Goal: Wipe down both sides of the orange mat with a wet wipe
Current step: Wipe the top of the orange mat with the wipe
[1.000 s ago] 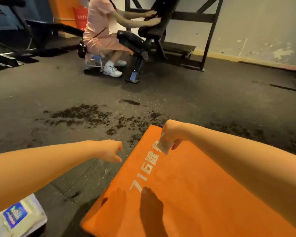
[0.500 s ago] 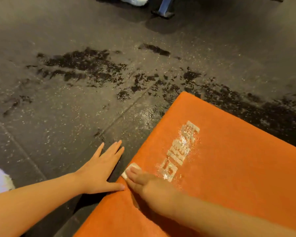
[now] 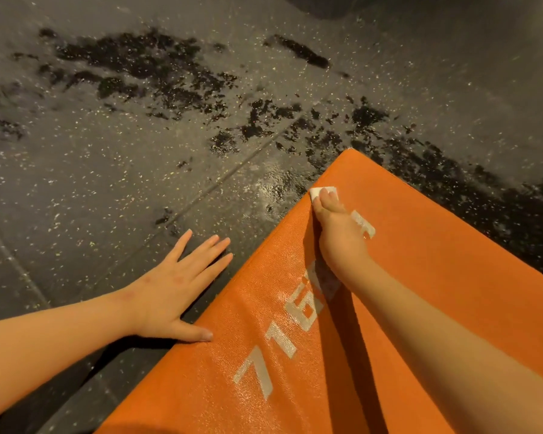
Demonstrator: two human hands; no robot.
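Plainly, white 716 print (image 3: 281,341) marks the orange mat (image 3: 452,230)

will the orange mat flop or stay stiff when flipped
Likely fairly stiff: the orange mat has straight edges and a crisp corner. Its surface glistens, likely damp from the wet wipe, so possibly slippery to grip.

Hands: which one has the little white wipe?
The right hand, which holds the wipe against the orange mat near its far corner. The left hand lies flat on the floor, fingers spread, holding nothing.
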